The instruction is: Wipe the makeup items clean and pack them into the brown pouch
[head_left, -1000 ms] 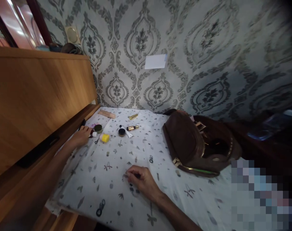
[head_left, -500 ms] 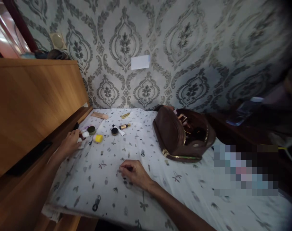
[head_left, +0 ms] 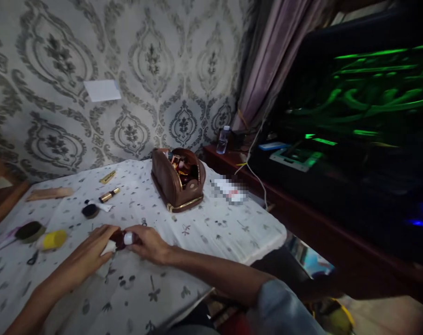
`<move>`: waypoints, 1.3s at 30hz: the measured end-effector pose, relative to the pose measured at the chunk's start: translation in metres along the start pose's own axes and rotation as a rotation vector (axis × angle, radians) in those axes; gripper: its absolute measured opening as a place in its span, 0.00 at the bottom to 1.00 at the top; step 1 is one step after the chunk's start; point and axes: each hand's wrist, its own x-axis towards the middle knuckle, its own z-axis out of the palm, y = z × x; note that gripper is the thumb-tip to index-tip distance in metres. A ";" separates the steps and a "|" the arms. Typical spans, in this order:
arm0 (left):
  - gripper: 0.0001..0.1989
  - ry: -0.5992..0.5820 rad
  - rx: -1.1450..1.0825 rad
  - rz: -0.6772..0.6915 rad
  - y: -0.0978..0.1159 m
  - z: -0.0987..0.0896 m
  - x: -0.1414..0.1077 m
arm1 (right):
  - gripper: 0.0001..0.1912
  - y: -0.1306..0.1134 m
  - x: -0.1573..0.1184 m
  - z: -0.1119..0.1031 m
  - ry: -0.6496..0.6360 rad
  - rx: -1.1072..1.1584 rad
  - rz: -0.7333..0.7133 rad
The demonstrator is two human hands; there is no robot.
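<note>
My left hand [head_left: 92, 253] is closed round a small dark red bottle [head_left: 118, 239], with a white wipe or tissue [head_left: 108, 248] also under its fingers. My right hand [head_left: 148, 243] is closed on the bottle's white cap [head_left: 128, 238]. Both hands meet just above the patterned white cloth [head_left: 169, 288]. To their left lie a yellow-capped jar [head_left: 54, 239], a dark green round container [head_left: 30, 231] and a black round lid [head_left: 90, 211]. A gold and black tube [head_left: 109, 195] rests behind them. The open brown bag [head_left: 165, 179], filled with small items, stands beyond my right hand.
A gold packet [head_left: 108, 177] and a beige tube [head_left: 50, 193] lie near the wall. Right of the bag is a blurred-out item [head_left: 229, 190]. A clear bottle [head_left: 223, 139] and a cable [head_left: 258, 177] are on the dark red desk [head_left: 302, 214], beside a green-lit computer case [head_left: 368, 102].
The view has swung right. My left hand has left the far-left edge with the bottle and white wipe, and my right hand, earlier apart, has joined it at the cap.
</note>
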 end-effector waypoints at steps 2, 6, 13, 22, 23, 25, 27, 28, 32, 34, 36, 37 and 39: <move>0.24 0.025 -0.030 0.013 -0.005 -0.002 0.001 | 0.24 0.003 -0.002 0.000 0.027 0.009 0.052; 0.19 0.174 -0.063 -0.106 -0.002 -0.019 0.001 | 0.16 0.001 -0.001 0.001 0.016 -0.026 0.099; 0.20 0.479 0.036 -0.118 0.043 -0.001 0.019 | 0.13 0.000 0.002 0.002 0.035 -0.149 0.062; 0.17 0.265 0.312 0.003 0.057 0.032 0.027 | 0.08 0.004 0.005 0.001 0.037 -0.152 0.035; 0.16 0.253 0.311 -0.017 0.058 0.029 0.027 | 0.07 0.004 0.006 0.002 0.036 -0.141 0.042; 0.15 0.240 0.305 -0.062 0.058 0.024 0.028 | 0.05 0.004 0.007 0.002 0.041 -0.118 0.058; 0.14 0.228 0.288 -0.104 0.055 0.020 0.028 | 0.05 0.004 0.007 0.003 0.047 -0.083 0.073; 0.15 0.221 0.275 -0.126 0.052 0.019 0.027 | 0.06 0.004 0.007 0.003 0.050 -0.063 0.079; 0.17 0.208 0.213 -0.207 0.037 0.015 0.023 | 0.08 0.004 0.005 0.003 0.058 -0.015 0.095; 0.16 0.226 0.168 -0.231 0.029 0.013 0.021 | 0.07 0.004 0.005 0.003 0.055 -0.015 0.103; 0.16 0.249 0.095 -0.243 0.022 0.012 0.021 | 0.08 0.003 0.004 0.002 0.049 -0.017 0.107; 0.15 0.259 0.043 -0.244 0.018 0.011 0.022 | 0.08 0.003 0.004 0.001 0.047 -0.017 0.105; 0.14 0.276 -0.092 -0.254 0.012 0.010 0.024 | 0.08 0.002 0.004 0.001 0.045 -0.018 0.095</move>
